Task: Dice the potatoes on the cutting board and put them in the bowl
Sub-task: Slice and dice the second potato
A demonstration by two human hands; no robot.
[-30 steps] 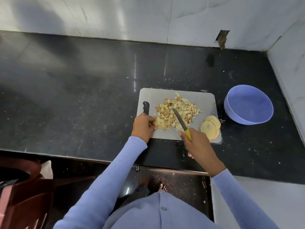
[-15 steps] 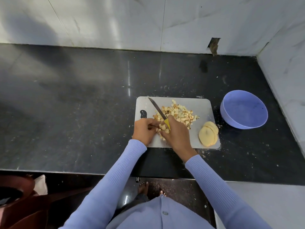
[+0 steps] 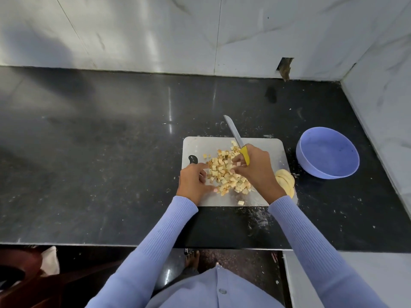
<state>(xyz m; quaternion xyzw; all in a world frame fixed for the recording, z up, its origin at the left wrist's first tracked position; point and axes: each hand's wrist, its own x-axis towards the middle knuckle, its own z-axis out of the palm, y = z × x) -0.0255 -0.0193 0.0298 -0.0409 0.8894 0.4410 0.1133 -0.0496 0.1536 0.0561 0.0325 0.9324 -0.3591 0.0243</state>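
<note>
A pile of diced potato (image 3: pixel 224 172) lies in the middle of the grey cutting board (image 3: pixel 262 144). My left hand (image 3: pixel 193 181) rests at the pile's left edge with its fingers curled against the cubes. My right hand (image 3: pixel 255 168) sits on the pile's right side and grips the yellow handle of a knife (image 3: pixel 235 137), whose blade points up and away past the board's far edge. Its fingertips touch the cubes. A stack of potato slices (image 3: pixel 287 180) lies at the board's right edge, partly hidden by my right wrist. The purple bowl (image 3: pixel 328 152) stands empty to the right.
The board lies on a black stone counter (image 3: pixel 100 152) speckled with scraps. White marble walls close the back and the right side. The counter's front edge runs just below the board, and a dark red chair (image 3: pixel 20 283) shows at the lower left.
My right hand has moved from the pile's left to its right side, swinging the knife blade to point away over the board's far edge. Both hands now bracket the diced pile.
</note>
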